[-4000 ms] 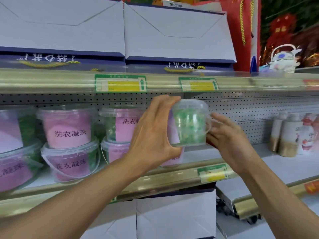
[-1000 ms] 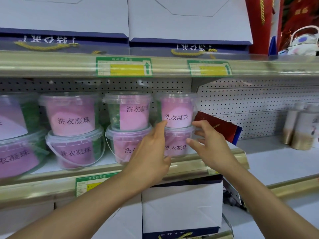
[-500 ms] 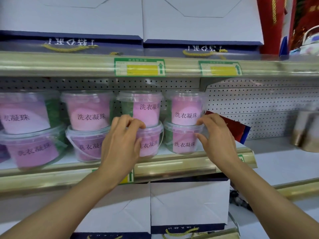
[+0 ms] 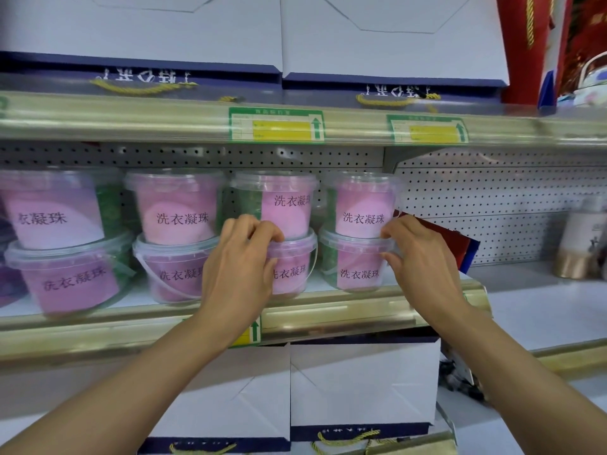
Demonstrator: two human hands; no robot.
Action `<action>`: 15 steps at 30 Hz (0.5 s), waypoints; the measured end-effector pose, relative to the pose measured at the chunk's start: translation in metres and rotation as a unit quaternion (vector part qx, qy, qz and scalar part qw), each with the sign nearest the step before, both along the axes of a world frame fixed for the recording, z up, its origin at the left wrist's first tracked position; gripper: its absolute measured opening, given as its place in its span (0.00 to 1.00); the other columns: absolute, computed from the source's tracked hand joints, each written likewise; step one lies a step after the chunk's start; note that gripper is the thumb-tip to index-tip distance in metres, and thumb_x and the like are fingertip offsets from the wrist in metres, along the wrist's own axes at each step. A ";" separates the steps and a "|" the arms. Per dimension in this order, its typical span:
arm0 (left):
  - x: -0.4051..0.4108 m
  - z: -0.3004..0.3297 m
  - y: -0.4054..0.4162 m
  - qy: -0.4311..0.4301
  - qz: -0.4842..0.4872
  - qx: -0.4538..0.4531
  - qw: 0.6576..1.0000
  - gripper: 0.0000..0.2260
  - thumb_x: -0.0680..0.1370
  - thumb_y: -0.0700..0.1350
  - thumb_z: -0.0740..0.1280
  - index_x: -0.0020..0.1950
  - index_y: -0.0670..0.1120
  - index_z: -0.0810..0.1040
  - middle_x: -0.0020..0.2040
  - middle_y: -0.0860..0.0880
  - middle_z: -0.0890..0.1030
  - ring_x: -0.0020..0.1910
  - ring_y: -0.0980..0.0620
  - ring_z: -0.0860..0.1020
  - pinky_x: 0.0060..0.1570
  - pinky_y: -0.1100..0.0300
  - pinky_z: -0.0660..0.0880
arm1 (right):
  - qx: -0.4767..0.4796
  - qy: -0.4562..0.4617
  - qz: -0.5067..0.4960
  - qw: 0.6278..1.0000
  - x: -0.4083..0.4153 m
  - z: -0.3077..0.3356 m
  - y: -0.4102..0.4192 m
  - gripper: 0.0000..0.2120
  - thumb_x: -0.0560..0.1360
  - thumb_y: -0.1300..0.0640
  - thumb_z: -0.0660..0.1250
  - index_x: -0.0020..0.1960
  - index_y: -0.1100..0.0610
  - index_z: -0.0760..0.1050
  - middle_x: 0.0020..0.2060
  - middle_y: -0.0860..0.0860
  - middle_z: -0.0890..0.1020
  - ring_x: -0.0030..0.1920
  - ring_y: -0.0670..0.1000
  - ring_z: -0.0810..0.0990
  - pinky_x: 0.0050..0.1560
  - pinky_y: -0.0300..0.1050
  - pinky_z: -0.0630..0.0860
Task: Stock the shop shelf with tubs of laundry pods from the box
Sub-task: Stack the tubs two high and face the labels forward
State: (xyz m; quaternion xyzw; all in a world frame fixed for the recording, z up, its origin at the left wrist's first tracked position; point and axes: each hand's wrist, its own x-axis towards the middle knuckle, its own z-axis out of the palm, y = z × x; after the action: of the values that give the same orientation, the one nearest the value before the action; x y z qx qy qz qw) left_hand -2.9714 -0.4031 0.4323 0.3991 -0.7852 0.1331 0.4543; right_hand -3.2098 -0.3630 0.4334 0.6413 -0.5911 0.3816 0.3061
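Both hands on the lower tubs of the two right-hand stacks.

The left hand (image 4: 238,274) curls over the lid of one bottom tub (image 4: 290,267); the right hand (image 4: 418,257) pinches the rim of the end tub (image 4: 356,266). Both tubs stand at the shelf (image 4: 345,315) front. Since half a second ago, both hands have kept the same holds, barely shifting.
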 end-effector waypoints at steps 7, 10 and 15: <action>0.001 -0.001 -0.001 -0.007 -0.001 -0.008 1.000 0.15 0.67 0.37 0.74 0.50 0.46 0.75 0.47 0.48 0.73 0.48 0.51 0.67 0.27 0.56 0.72 | 0.001 0.017 -0.013 1.000 0.002 0.000 0.002 0.16 0.59 0.70 0.77 0.43 0.63 0.77 0.40 0.57 0.80 0.32 0.59 0.78 0.35 0.47 0.72; 0.001 0.000 -0.001 -0.007 -0.001 -0.008 1.000 0.15 0.67 0.37 0.74 0.50 0.46 0.76 0.47 0.48 0.73 0.48 0.51 0.67 0.26 0.55 0.73 | 0.019 0.022 -0.035 0.999 0.004 0.000 0.004 0.17 0.58 0.70 0.78 0.44 0.63 0.77 0.40 0.57 0.80 0.31 0.58 0.77 0.32 0.44 0.69; 0.010 0.000 0.008 -0.030 0.003 -0.009 1.000 0.21 0.66 0.35 0.74 0.56 0.45 0.76 0.52 0.47 0.74 0.52 0.47 0.73 0.28 0.56 0.73 | 0.073 0.014 -0.060 0.995 0.015 -0.003 0.018 0.25 0.64 0.65 0.77 0.58 0.61 0.74 0.53 0.59 0.77 0.42 0.61 0.79 0.40 0.50 0.75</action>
State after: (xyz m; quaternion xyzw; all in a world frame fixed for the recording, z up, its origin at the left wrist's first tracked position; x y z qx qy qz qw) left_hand -2.9612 -0.3956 0.4322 0.3936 -0.7957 0.1536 0.4340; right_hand -3.1947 -0.3454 0.4300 0.6306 -0.6502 0.3099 0.2892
